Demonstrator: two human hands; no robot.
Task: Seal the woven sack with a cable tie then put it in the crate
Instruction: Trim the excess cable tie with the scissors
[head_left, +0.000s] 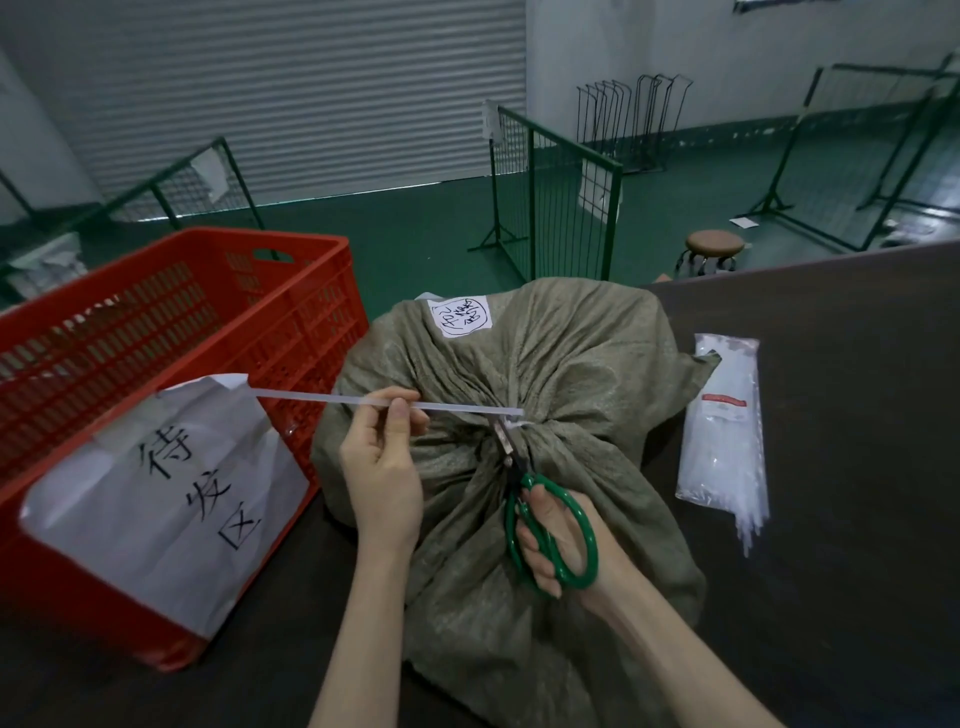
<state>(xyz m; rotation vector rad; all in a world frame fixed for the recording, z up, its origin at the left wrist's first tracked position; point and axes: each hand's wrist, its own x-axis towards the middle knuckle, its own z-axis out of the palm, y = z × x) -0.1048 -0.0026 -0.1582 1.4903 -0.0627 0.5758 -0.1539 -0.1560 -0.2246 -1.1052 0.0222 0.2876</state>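
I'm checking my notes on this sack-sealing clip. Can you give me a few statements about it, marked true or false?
1. The left hand pulls the cable tie tail out toward the crate. True.
2. The right hand holds red-handled scissors. False: the scissors have green handles.
3. The sack is already in the crate. False: it sits on the table beside the crate.
4. The scissor blades are at the tied neck of the sack. True.
5. A bag of ties lies right of the sack. True.
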